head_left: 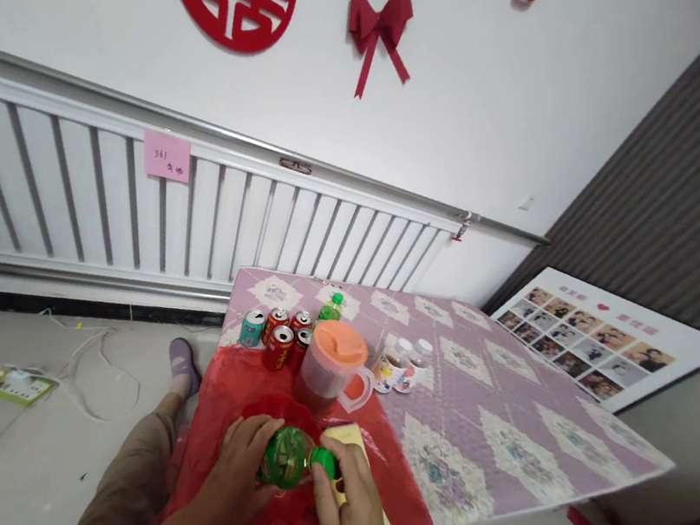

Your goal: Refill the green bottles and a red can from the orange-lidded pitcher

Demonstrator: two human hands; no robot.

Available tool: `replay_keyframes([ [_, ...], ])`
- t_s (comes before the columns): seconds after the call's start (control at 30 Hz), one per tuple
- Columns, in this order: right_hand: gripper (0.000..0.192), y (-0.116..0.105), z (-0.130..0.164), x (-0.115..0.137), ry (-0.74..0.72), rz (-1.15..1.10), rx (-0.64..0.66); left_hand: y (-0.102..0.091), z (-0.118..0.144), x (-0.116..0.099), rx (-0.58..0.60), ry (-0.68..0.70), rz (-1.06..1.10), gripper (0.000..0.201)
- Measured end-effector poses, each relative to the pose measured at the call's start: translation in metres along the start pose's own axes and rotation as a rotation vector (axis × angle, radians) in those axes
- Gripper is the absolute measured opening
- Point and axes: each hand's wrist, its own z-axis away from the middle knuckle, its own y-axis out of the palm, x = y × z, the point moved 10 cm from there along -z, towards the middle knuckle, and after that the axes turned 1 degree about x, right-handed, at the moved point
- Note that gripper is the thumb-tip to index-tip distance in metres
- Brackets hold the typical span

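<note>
My left hand (pixel 241 466) grips a green plastic bottle (pixel 287 457) by its body, held over a red bowl (pixel 281 414) on red plastic sheeting (pixel 218 392). My right hand (pixel 349 508) pinches the bottle's green cap (pixel 324 462) at the neck. A yellow flat item (pixel 353 439) lies under my right hand.
A pitcher (pixel 329 369) with an orange lid stands behind the bowl. Several drink cans (pixel 277 335) and a small green bottle (pixel 331 307) stand at the back left of the low table (pixel 503 382); small white-capped jars (pixel 407 361) sit to the right. A radiator, floor cables and a photo board surround it.
</note>
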Motion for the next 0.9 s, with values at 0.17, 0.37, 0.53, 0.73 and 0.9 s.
replay_keyframes([
  [0.17,0.028,0.005,0.003,0.003,-0.061,-0.009,0.057,-0.004,0.000,0.001,-0.015,0.004,-0.012,0.072],
  [0.37,0.048,0.004,0.008,-0.024,0.145,0.042,0.051,-0.009,-0.002,-0.001,-0.012,0.013,-0.063,0.070],
  [0.53,0.030,0.008,0.009,-0.028,0.248,0.033,0.140,-0.011,-0.002,-0.007,-0.014,0.043,-0.089,0.071],
  [0.73,0.024,-0.001,0.005,-0.014,0.127,0.009,0.046,-0.011,-0.001,-0.011,-0.027,0.075,-0.111,0.067],
  [0.9,0.033,0.004,0.010,-0.020,0.132,0.006,0.057,-0.015,-0.002,-0.013,-0.035,0.070,-0.118,0.067],
])
